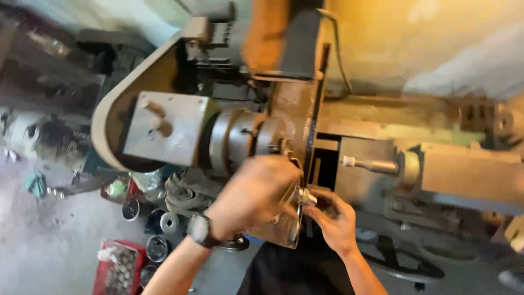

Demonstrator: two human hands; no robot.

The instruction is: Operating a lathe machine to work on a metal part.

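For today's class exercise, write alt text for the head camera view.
Two bare hands work at an old lathe: the right hand fingers a small metal fitting, the left hand, wristwatch on, covers the chuck area.

Grey concrete floor [38, 240] carries a red crate [117, 267] and metal rings [169, 223]

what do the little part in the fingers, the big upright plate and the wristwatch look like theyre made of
The small cylindrical part at the right hand looks like bare bright metal: silvery with glints. The upright plate looks like steel or iron, brown and rust-mottled, dull. The wristwatch on the left hand side seems dark-cased with a pale face; its material is too blurred to tell.
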